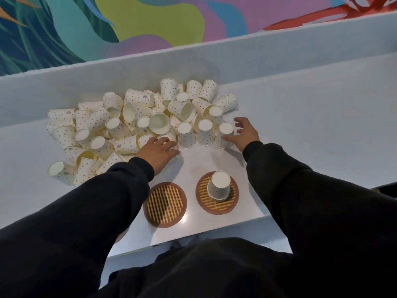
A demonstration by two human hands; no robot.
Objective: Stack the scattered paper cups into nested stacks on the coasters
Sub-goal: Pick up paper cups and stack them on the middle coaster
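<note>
So, quick rundown, using the stack as my reference for everything. It's a few upside-down dotted cups nested together, sitting upright on the coaster near the front edge of the white table.

Just left of the stack is the empty coaster, same round striped kind, nothing on it.

Straight behind the stack is a row of three single cups standing upside down, side by side. Behind and off to the left of the stack is the big pile: loads of cups on their sides, some upside down, all jumbled.

The right hand is behind the stack and a bit to the right, at the end cup of that row. Its fingers are spread wide and the thumb lies against the cup's near side, but the hand isn't closed around it.

The left hand is behind and left of the stack, palm down, fingers fairly straight and close together, lying on the pile's near edge. Can't tell if it's got anything underneath.

Both arms are in black sleeves. Far behind the stack is a colourful mural.
</note>
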